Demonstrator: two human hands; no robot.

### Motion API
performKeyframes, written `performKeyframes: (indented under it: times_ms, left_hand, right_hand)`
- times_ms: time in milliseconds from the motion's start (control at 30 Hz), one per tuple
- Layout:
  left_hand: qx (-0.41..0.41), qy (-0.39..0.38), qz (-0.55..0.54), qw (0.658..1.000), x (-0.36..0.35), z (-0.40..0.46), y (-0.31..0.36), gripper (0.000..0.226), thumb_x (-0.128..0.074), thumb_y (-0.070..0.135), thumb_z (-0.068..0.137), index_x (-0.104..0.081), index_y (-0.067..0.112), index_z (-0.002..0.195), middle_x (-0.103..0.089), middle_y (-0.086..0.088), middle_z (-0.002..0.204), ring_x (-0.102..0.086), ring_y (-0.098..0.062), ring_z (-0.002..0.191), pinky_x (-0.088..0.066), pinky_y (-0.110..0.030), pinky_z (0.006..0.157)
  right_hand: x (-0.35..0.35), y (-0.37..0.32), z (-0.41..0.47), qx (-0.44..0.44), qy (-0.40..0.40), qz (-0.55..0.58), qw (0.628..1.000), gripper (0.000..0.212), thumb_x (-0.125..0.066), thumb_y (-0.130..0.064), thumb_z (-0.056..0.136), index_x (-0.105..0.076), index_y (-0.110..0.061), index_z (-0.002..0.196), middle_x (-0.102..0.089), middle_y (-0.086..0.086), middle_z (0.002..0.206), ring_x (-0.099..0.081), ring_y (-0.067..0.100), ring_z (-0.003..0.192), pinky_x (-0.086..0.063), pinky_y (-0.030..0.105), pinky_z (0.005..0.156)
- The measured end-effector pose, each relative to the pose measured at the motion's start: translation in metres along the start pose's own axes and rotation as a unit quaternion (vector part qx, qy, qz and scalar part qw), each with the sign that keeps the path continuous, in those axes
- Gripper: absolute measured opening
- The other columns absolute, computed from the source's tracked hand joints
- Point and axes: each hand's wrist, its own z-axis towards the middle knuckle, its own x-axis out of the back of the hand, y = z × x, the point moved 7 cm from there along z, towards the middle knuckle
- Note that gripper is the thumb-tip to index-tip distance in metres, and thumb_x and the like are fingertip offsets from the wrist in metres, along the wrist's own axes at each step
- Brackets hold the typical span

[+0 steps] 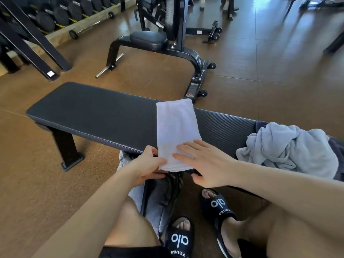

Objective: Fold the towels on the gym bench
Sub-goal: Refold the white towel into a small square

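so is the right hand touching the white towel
Touching. The head view shows the right hand with straight fingers lying flat on the white towel, at its near end on the bench.

**Occluded and cropped regions, head view**

The near edge of the tabletop (104, 116) is hidden where the left hand (149, 164) and right hand (206, 162) overlap it, and its right end disappears under the crumpled grey towel (286, 151). The fingers (154, 151) of the left hand curl behind the near end of the folded white towel (176, 131), so their tips go unseen. A dark cloth (337, 157) beneath the grey towel is cut by the right edge. The dumbbell rack (61, 13) at upper left is cropped by the frame and blurred. Both forearms run out at the bottom edge.
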Motion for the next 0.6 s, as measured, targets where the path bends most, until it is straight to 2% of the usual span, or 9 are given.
performKeyframes:
  times_ms: [67,133,300,433,600]
  left_hand:
    - [0.0,-0.003,-0.02,1.0,-0.001,0.001,0.0,0.032,-0.062,0.007,0.095,-0.045,0.016,0.12,-0.066,-0.014,0.122,-0.072,-0.028,0.105,-0.063,-0.042,0.082]
    - [0.001,0.007,-0.039,0.999,0.0,0.001,0.0,0.032,-0.06,0.005,0.096,-0.043,0.017,0.121,-0.065,-0.016,0.122,-0.072,-0.03,0.103,-0.063,-0.04,0.079]
    - [-0.007,0.016,-0.01,1.0,0.001,-0.002,0.004,0.026,-0.059,0.005,0.097,-0.048,0.019,0.115,-0.069,-0.016,0.116,-0.074,-0.028,0.098,-0.063,-0.04,0.08]
    - [-0.009,0.034,0.004,0.999,0.005,-0.004,0.006,0.022,-0.06,0.002,0.097,-0.05,0.011,0.114,-0.069,-0.017,0.112,-0.075,-0.026,0.089,-0.064,-0.037,0.076]
    - [-0.008,0.049,0.028,0.998,0.011,-0.006,0.004,0.022,-0.067,0.009,0.095,-0.048,0.008,0.106,-0.07,-0.018,0.102,-0.072,-0.022,0.075,-0.064,-0.039,0.075]
  right_hand:
    - [-0.01,-0.002,0.001,-0.012,-0.015,0.003,1.0,0.083,-0.061,-0.044,0.086,-0.024,-0.018,0.156,-0.022,0.011,0.161,-0.024,0.03,0.147,-0.023,0.045,0.121]
    - [-0.023,-0.004,0.001,-0.023,-0.034,-0.016,0.999,0.091,-0.058,-0.047,0.091,-0.007,-0.016,0.159,-0.003,0.015,0.166,-0.008,0.033,0.152,-0.009,0.045,0.123]
    - [-0.028,-0.001,0.002,-0.037,-0.013,-0.024,0.999,0.09,-0.055,-0.042,0.097,0.004,-0.017,0.159,0.009,0.018,0.165,0.002,0.035,0.153,0.002,0.041,0.121]
    - [-0.033,0.004,-0.003,-0.048,-0.019,-0.029,0.998,0.093,-0.052,-0.045,0.097,0.013,-0.019,0.158,0.016,0.017,0.164,0.009,0.035,0.152,0.001,0.042,0.123]
    - [-0.027,0.008,-0.006,-0.044,-0.019,-0.029,0.998,0.091,-0.052,-0.044,0.098,0.012,-0.02,0.158,0.013,0.014,0.165,0.005,0.031,0.153,0.005,0.037,0.119]
